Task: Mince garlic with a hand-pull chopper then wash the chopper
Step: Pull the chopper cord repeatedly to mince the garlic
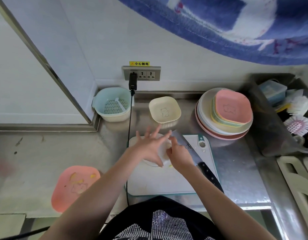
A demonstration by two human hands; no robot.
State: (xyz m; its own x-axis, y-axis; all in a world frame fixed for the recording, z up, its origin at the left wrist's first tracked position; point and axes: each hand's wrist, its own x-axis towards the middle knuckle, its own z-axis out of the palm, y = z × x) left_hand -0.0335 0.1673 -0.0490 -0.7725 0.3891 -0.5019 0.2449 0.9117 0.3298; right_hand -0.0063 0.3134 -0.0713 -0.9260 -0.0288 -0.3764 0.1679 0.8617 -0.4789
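Note:
The hand-pull chopper (163, 154), white and round, stands on the far left part of a white cutting board (160, 182). My left hand (148, 147) lies over its top with fingers spread straight and the thumb down its near side. My right hand (179, 154) is against the chopper's right side, its fingers curled and pinching at the lid; what they pinch is hidden. A small yellowish bit (170, 165) lies on the board just below the chopper. No garlic inside the chopper shows.
A kitchen knife (207, 174) lies diagonally on the board's right side. Behind stand a cream square dish (164, 110), a stack of plates (224, 116) and a blue strainer basket (113, 105). A pink dish (75, 186) sits left, a black cable (129, 135) runs beside the board, and a sink with brushes (298, 125) is right.

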